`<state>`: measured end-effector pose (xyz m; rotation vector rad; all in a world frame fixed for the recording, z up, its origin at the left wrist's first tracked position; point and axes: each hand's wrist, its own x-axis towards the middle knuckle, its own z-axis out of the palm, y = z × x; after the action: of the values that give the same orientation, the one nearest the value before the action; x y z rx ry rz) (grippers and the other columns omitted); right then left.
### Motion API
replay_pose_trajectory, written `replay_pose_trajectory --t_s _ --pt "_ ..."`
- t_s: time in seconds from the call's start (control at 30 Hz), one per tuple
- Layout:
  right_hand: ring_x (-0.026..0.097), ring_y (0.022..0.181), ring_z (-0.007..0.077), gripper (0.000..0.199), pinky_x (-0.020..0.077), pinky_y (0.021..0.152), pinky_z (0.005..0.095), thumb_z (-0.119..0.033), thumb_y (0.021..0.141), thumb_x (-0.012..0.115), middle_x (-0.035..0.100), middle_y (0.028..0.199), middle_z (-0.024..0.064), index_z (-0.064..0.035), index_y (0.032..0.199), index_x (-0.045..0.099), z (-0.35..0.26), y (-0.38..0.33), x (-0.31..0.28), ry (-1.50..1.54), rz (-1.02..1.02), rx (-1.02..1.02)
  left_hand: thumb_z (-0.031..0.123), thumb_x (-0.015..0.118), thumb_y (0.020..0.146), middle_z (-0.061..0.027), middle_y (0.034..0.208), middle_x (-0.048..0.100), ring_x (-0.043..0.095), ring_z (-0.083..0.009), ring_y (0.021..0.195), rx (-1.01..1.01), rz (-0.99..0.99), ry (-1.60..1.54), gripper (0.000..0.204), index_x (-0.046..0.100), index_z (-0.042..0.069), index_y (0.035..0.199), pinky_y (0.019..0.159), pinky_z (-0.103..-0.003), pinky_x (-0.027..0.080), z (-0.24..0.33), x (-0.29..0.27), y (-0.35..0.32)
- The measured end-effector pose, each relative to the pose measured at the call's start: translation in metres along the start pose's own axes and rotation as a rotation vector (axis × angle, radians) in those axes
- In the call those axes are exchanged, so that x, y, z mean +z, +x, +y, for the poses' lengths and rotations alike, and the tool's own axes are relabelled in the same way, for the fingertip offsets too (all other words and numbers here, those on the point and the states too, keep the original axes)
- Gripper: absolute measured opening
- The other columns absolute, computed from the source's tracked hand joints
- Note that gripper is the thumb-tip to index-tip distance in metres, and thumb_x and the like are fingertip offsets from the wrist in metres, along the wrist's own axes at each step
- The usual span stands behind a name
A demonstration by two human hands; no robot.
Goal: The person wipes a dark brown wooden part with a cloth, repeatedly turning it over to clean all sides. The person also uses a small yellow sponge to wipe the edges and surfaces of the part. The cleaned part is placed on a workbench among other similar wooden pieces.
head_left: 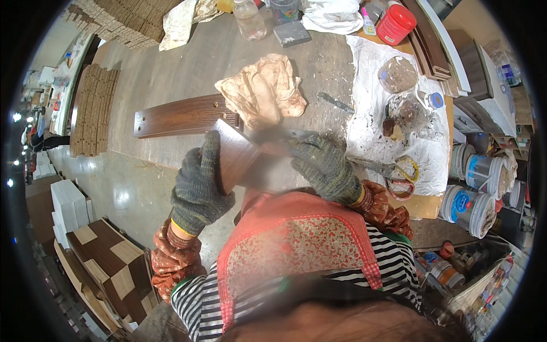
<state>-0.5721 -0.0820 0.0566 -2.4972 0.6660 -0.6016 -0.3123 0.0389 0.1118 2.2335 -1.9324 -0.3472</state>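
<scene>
- Tabletop (pixel 182 74): gray.
- Dark brown wooden plank (pixel 176 118): lies there, long way left to right.
- Crumpled cloth (pixel 263 91): at its right end.
- Brown wooden board (pixel 235 155): held up tilted near the apron (pixel 296 219), one corner pointing away; blur hides its long way.
- Left hand (pixel 200 179): gloved, gripping the board.
- Right hand (pixel 325 166): gloved, fingers bent; can't tell if gripping.

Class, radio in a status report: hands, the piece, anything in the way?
Left hand gripping brown board. Right hand close by, hold unclear. Board's right side blurred. Nothing plainly blocking; crumpled cloth lies beyond.
</scene>
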Motion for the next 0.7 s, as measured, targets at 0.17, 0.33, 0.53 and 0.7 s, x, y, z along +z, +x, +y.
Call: replay_pose_trajectory --t_s 0.17,0.33,0.53,0.7 --pt "0.053 0.13 0.0292 0.042 0.0311 0.114 0.0502 -0.024 0.096 0.069 0.061 0.138 0.0104 -0.0136 0.137 0.064 -0.004 0.001 -0.002 0.269 0.025 0.137 0.016 0.08 0.064 -0.0248 0.12 0.053 0.059 -0.0467 0.103 0.001 0.022 0.045 0.111 0.025 0.012 0.16 0.086 -0.053 0.052 0.006 -0.005 0.001" --pt "0.045 0.138 0.0252 0.044 0.0277 0.117 0.0523 -0.03 0.099 0.065 0.056 0.144 0.008 -0.0172 0.141 0.061 -0.003 0.0 0.003 -0.03 -0.257 0.23 0.016 0.081 0.063 -0.0246 0.12 0.053 0.06 -0.0467 0.101 -0.032 0.02 0.065 0.114 0.022 0.011 0.161 0.085 -0.053 0.053 0.011 -0.006 -0.002" --pt "0.062 0.106 0.0213 0.039 0.0503 0.091 0.0442 -0.027 0.1 0.059 0.067 0.124 0.0049 -0.0198 0.138 0.061 0.01 0.002 0.032 -0.327 0.253 -0.047 0.015 0.083 0.057 -0.0258 0.124 0.051 0.058 -0.0474 0.105 0.037 -0.034 -0.108 0.128 0.013 0.009 0.164 0.089 -0.053 0.052 0.011 0.003 -0.002" --pt "0.063 0.073 0.0225 0.028 0.0525 0.067 0.0383 -0.014 0.098 0.06 0.066 0.086 0.0057 -0.0168 0.123 0.072 0.023 -0.034 0.016 0.049 0.216 0.136 0.014 0.084 0.053 -0.026 0.127 0.049 0.055 -0.0478 0.112 0.109 -0.09 -0.173 0.133 0.01 0.005 0.163 0.094 -0.053 0.05 0.002 0.013 0.003"
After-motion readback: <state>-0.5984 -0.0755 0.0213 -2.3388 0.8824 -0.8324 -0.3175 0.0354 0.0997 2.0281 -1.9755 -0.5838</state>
